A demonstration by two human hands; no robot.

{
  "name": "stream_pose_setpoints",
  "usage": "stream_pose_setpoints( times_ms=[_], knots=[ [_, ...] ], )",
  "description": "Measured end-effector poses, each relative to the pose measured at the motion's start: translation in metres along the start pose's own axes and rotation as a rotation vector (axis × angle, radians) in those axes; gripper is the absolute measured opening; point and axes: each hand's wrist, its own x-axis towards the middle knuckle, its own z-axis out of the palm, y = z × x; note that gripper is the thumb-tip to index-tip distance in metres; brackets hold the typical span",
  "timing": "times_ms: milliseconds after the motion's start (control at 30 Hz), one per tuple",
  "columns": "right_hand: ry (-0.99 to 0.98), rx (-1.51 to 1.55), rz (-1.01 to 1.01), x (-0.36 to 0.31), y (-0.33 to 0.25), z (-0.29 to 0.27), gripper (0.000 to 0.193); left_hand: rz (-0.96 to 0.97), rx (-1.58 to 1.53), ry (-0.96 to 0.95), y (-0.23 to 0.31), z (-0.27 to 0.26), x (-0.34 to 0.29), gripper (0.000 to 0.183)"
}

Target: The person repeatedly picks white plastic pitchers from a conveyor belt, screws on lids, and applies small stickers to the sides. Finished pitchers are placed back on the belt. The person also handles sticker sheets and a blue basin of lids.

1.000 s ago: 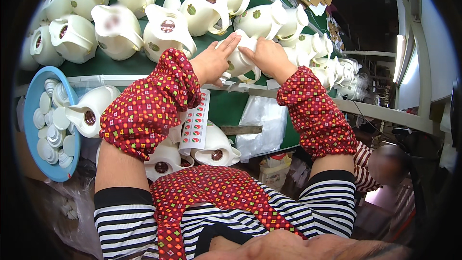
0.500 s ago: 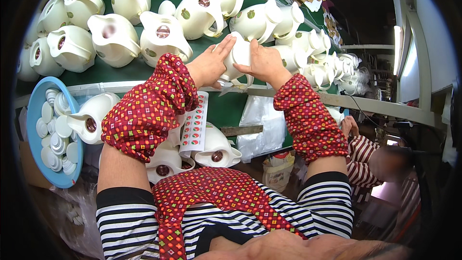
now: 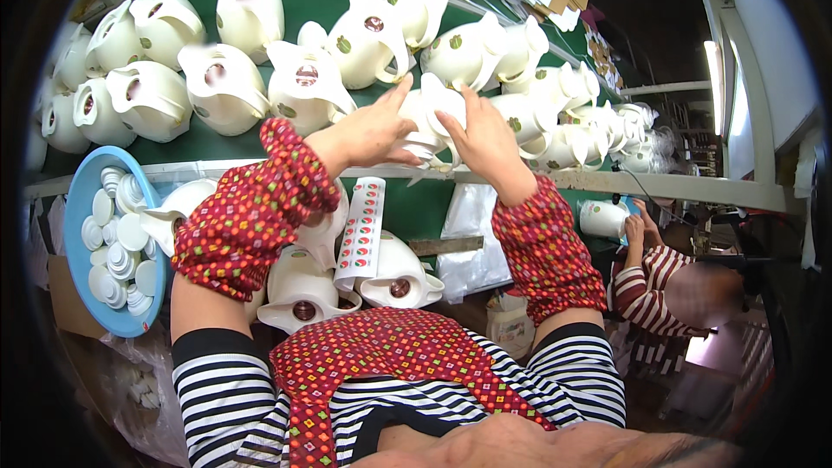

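Note:
A cream-white thermos jug lies at the near edge of the green workbench, between my two hands. My left hand is open at its left side, thumb and fingers spread apart. On the other side my right hand is open too, its thumb and forefinger apart close to the jug's white top. Whether the fingertips touch the jug is hard to tell. Just below my hands lies a sheet of red-and-green round stickers, beside a stack of clear plastic bags.
Rows of cream jugs fill the far side of the bench. A blue basin of white lids stands at left. More jugs sit near my lap. A metal rail crosses the bench; a co-worker's hands are at right.
Both hands have loosened from around the jug, and their fingers have spread. My left hand has shifted slightly left and down. At right, the co-worker's hands and a white jug have come further into view.

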Motion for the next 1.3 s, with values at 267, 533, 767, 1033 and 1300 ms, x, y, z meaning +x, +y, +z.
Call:
stream_pose_setpoints(
  times_ms=[267, 533, 767, 1033, 1300],
  knots=[
    [-0.682, 0.7, -0.213, 0.056, -0.013, -0.017, 0.04, 0.031, 0.021, 0.1, 0.021, -0.054, 0.009, 0.05],
    [-0.525, 0.383, -0.09, 0.173, 0.017, -0.026, 0.069, -0.093, 0.042, 0.498, -0.021, -0.062, 0.049, 0.049],
    [-0.662, 0.146, -0.136, 0.227, 0.008, -0.02, 0.049, -0.073, -0.042, 0.621, -0.07, -0.053, 0.092, 0.041],
    [-0.864, 0.626, -0.125, 0.26, 0.029, -0.021, 0.073, 0.171, -0.077, 0.599, -0.071, -0.077, 0.111, 0.059],
    [-0.463, 0.266, -0.184, 0.293, 0.055, -0.003, 0.061, 0.032, 0.139, 0.805, -0.086, -0.077, 0.125, 0.074]
  ],
)
